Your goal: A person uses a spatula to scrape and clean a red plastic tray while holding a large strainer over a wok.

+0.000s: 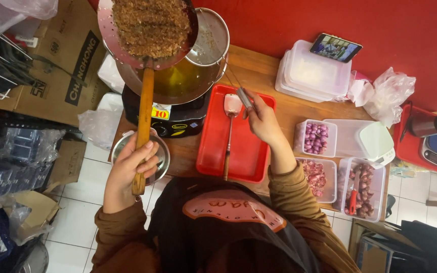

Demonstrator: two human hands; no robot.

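Note:
My left hand [127,169] grips the wooden handle [144,108] of a round perforated skimmer [150,30], which is heaped with brown fried bits and held above a wok of yellow oil [178,81]. My right hand [261,119] pinches the thin metal handle [244,96] of a steel strainer [212,38] that sits at the wok's far rim. The wok rests on a black tabletop stove [170,121]. Below my right hand, a spatula [231,108] lies on a red tray [249,162].
A steel bowl [160,156] sits beside the stove, under the left hand. Right of the tray are clear tubs of purple shallots [317,137], one holding a red-handled knife [353,194]. Stacked lidded containers [312,73], a phone [336,47] and a scale [433,146] lie farther right. Cardboard boxes [61,60] stand left.

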